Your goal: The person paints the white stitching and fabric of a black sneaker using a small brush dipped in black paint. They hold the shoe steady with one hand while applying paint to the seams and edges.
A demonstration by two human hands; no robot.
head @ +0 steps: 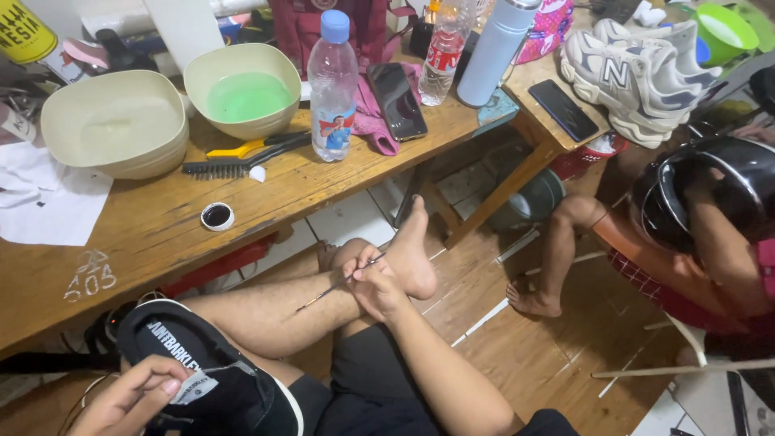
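Our black fabric sneaker with white sole edge (202, 363) rests on our lap, long axis running up-left, left hand (129, 397) fingers pinching its tongue, while our right hand (373, 282) fingers pinch a thin brush (339, 284), off to its upper right.

The left hand (133, 396) is cut off by the bottom edge, its fingers partly hiding the black shoe (206, 371). A helmet (706, 194) hides the neighbouring person's head. The yellow can (24, 31) is cropped at the top.

A worn wooden table (161, 234) carries two cream bowls (113, 121) at its back edge. A water bottle (333, 89), brush (222, 167) and phone (397, 101) lie mid-table.
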